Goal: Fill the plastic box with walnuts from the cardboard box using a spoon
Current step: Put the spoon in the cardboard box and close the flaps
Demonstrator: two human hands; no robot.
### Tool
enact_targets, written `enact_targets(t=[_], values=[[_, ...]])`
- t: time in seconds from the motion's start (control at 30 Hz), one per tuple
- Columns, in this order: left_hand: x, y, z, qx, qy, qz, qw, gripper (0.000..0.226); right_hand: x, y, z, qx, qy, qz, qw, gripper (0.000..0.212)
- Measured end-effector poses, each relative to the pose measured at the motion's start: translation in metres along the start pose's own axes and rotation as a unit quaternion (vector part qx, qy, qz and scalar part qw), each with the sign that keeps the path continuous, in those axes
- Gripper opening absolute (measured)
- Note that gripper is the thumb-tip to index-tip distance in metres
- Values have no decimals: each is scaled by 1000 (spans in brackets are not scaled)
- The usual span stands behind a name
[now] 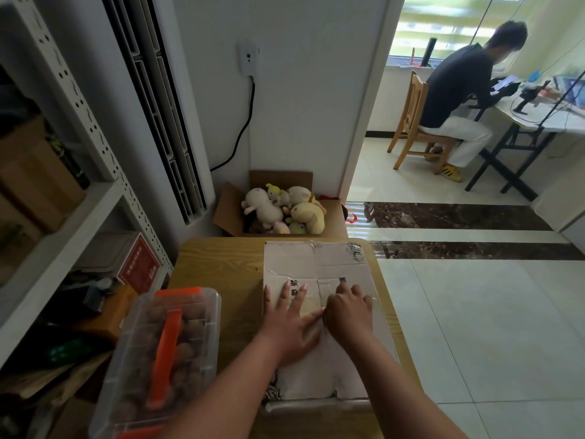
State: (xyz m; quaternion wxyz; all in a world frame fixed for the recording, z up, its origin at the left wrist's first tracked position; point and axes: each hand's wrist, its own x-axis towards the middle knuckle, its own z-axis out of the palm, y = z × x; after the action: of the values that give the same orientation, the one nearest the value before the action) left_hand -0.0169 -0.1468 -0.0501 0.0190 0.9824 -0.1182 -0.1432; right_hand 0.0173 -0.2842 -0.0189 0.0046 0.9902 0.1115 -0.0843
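Cardboard box (316, 261) near right edge of table (215, 258)

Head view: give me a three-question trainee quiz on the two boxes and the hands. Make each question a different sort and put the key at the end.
1. True or false: the top flaps of the cardboard box are folded shut.
2. Where is the plastic box that holds the walnuts? A: to the left of the cardboard box. B: on top of the cardboard box. C: on the floor by the doorway.
3. Fill in: the left hand lies with straight fingers on the ____ box, next to the right hand.
Key: 1 true; 2 A; 3 cardboard.
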Motion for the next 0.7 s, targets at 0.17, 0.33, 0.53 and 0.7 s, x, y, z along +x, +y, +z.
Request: enact_targets(t=[0.17,0.33,0.53,0.7], values=[[-15,-10,-7,-19,26,26,999,55,-1,2,1,131,37,50,989,38],[-34,-61,-6,-149,229,-215,938,53,-7,7,11,187,-10,114,976,96],[-77,-144,16,-193,126,-504,832,80,-12,10,8,170,-61,169,969,114],[-95,-172,42,-303,100,-558,766,95,-11,12,4,174,-81,178,965,117]])
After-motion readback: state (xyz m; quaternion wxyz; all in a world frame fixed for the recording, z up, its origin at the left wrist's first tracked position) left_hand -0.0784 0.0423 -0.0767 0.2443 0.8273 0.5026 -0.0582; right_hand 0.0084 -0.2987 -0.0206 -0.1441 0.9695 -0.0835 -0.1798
